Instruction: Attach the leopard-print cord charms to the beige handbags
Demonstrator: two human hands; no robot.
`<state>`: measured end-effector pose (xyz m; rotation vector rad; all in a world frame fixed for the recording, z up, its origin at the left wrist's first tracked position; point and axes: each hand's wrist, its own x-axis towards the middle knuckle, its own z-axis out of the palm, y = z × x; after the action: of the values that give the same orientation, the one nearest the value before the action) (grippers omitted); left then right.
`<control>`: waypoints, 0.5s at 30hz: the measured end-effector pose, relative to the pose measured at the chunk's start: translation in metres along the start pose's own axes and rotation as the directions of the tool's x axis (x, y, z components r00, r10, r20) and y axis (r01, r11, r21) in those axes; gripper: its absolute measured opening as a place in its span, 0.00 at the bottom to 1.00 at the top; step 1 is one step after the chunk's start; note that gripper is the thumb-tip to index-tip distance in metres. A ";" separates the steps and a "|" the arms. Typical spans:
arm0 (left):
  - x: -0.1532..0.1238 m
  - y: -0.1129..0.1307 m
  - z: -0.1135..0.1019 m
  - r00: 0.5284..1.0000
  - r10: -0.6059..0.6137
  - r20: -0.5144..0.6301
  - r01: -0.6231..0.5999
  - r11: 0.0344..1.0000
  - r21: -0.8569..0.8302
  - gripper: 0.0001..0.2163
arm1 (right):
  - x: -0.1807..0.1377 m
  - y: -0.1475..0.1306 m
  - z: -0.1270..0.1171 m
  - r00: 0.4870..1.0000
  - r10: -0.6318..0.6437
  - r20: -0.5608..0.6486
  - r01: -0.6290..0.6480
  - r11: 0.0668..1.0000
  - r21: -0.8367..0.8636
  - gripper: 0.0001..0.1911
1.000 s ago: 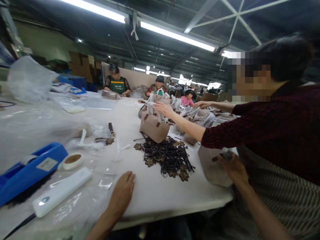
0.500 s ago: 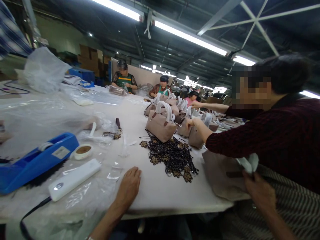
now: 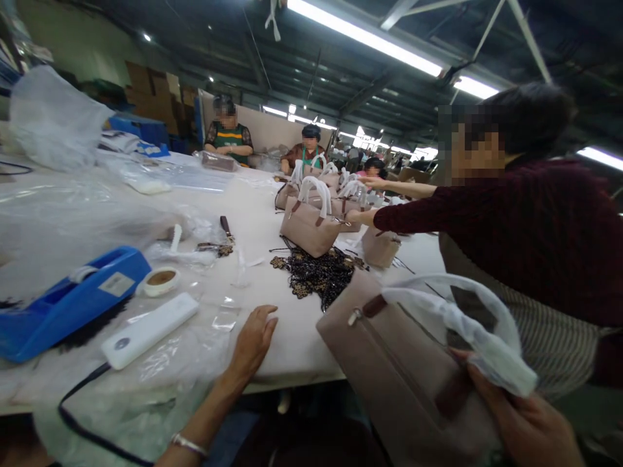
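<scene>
In the head view, a taupe handbag (image 3: pixel 384 353) with brown leather tabs hangs tilted at the table's front edge. White wrapping covers its handles (image 3: pixel 467 318). My right hand (image 3: pixel 523 415) grips the bag near the base of a handle, with some fingers hidden behind it. My left hand (image 3: pixel 254 337) rests low over the table's front, holding nothing, fingers stretched out and thumb apart. Beyond it lies a heap of black braided cords with patterned flower-shaped pieces (image 3: pixel 316 275). Another handbag (image 3: pixel 309 224) stands on the heap's far side.
A blue tape dispenser (image 3: pixel 82 298), a tape roll (image 3: pixel 160 280) and a white corded device (image 3: pixel 150 331) lie at left among clear plastic (image 3: pixel 87 214). A co-worker in a dark red sleeve (image 3: pixel 413 211) reaches toward several bags from the right. Other people sit across the table.
My right hand has brought the handbag leftward and closer, in front of the table edge. My left hand's thumb has spread. The co-worker's near arm has stretched farther toward the bags.
</scene>
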<state>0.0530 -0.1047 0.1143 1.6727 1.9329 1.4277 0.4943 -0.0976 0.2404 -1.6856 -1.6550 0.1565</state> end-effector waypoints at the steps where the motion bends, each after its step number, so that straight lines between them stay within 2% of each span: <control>1: -0.001 0.006 -0.003 0.999 -0.051 -0.003 0.051 0.996 -0.068 0.15 | 0.001 -0.024 0.013 0.999 -0.007 0.051 0.003 0.998 0.070 0.22; 4: -0.005 0.026 -0.009 0.986 -0.166 -0.031 0.154 0.959 -0.237 0.21 | 0.005 -0.097 0.060 0.986 -0.138 0.089 0.118 0.973 0.200 0.19; 7: -0.007 0.042 -0.008 0.992 -0.123 -0.041 0.103 0.939 -0.329 0.26 | 0.002 -0.156 0.110 0.956 -0.238 0.169 0.186 0.943 0.274 0.19; 9: -0.006 0.046 -0.005 0.996 -0.085 -0.039 0.067 0.941 -0.333 0.28 | 0.001 -0.179 0.129 0.912 -0.314 0.264 0.206 0.907 0.368 0.16; 11: -0.004 0.044 -0.002 0.994 -0.097 -0.048 0.076 0.941 -0.330 0.29 | 0.012 -0.185 0.125 0.883 -0.353 0.310 0.176 0.860 0.479 0.20; 12: -0.003 0.041 -0.001 0.992 -0.114 -0.053 0.090 0.938 -0.336 0.30 | 0.025 -0.181 0.115 0.894 -0.340 0.293 0.150 0.841 0.520 0.26; 13: -0.002 0.038 0.000 0.990 -0.129 -0.053 0.103 0.933 -0.345 0.30 | 0.044 -0.173 0.100 0.930 -0.290 0.224 0.133 0.836 0.532 0.30; 14: -0.002 0.034 0.000 0.988 -0.145 -0.048 0.119 0.927 -0.355 0.30 | 0.069 -0.161 0.082 0.971 -0.222 0.085 0.151 0.851 0.503 0.34; 15: -0.002 0.031 0.000 0.986 -0.164 -0.043 0.138 0.921 -0.364 0.29 | 0.097 -0.146 0.061 0.987 -0.147 -0.072 0.164 0.882 0.441 0.36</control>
<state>0.0733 -0.1102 0.1370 1.2950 1.6622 1.6780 0.3566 -0.0032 0.3213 -1.1975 -1.5726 0.3939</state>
